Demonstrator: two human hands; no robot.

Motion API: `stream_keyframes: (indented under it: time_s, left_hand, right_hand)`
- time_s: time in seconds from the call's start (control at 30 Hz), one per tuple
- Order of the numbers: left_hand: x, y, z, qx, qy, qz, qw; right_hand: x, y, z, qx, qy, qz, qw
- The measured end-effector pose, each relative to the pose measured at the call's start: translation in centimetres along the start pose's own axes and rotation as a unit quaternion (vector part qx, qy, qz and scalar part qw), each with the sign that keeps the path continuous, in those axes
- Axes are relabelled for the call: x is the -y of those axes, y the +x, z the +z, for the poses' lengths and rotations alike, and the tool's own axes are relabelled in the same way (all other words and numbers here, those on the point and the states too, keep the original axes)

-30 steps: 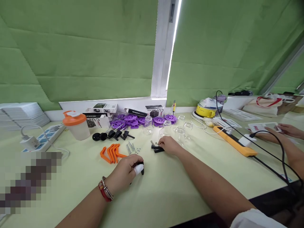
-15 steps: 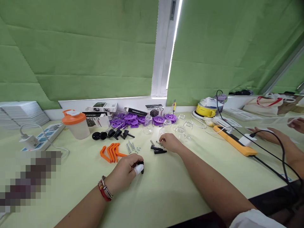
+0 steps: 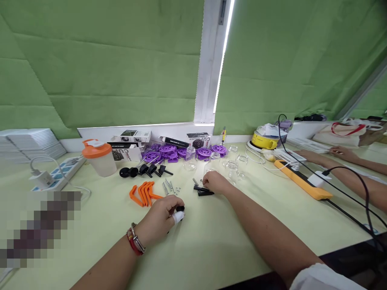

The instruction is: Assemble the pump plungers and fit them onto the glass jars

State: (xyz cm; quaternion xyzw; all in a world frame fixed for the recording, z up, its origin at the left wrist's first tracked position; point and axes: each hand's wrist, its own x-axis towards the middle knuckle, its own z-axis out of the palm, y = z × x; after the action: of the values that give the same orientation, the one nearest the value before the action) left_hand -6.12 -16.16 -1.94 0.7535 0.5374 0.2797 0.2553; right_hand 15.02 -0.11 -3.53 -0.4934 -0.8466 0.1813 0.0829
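Observation:
My left hand (image 3: 163,216), with white tape on its thumb, is closed around a small black cylindrical part (image 3: 180,208) low over the table. My right hand (image 3: 216,182) reaches down with fingers pinched together at the small metal coil springs (image 3: 195,182); whatever lies between its fingertips is hidden. Just under those fingertips are black tapered tubes (image 3: 205,193). Between the two hands lie metal screws (image 3: 167,187) and small nuts (image 3: 177,189). Bent orange handles (image 3: 142,194) rest beyond my left wrist.
Black funnel-like parts (image 3: 145,170), purple wheel-shaped parts (image 3: 167,150), clear jars (image 3: 232,167) and cardboard boxes (image 3: 128,153) line the back. A shaker bottle (image 3: 102,163) stands left. On the right are an orange power strip (image 3: 302,183), cables and another person's arms (image 3: 341,177).
My right fingertips have come down over the springs and now cover part of them. The black part in my left hand has tilted. At right, the other person's hands have moved farther back.

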Motion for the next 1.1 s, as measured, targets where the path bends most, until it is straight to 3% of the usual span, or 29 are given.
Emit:
stream_keyframes:
  time_s: [0.23,0.37,0.47,0.53,0.67,1.1]
  left_hand:
    - [-0.1,0.0,0.1,0.014,-0.02,0.002,1.0]
    - [-0.1,0.0,0.1,0.026,-0.026,-0.001,0.999]
    - [0.0,0.0,0.1,0.022,-0.027,0.006,0.999]
    - [0.1,0.0,0.1,0.015,-0.027,0.009,0.999]
    - [0.2,0.2,0.0,0.01,-0.023,0.006,1.0]
    - [0.1,0.1,0.0,0.011,-0.025,0.011,1.0]
  right_hand:
    - [0.1,-0.4,-0.1,-0.007,0.011,-0.02,1.0]
    - [1.5,-1.6,-0.8,-0.034,0.054,-0.044,0.997]
    - [3.9,-3.6,-1.2,-0.055,0.187,-0.118,0.974]
    - [5.6,-5.0,-1.1,-0.036,0.241,-0.193,0.95]
    - [7.6,-6.7,-0.4,-0.009,0.214,-0.27,0.939]
    - [7.3,-6.3,-0.1,0.027,0.211,-0.278,0.937]
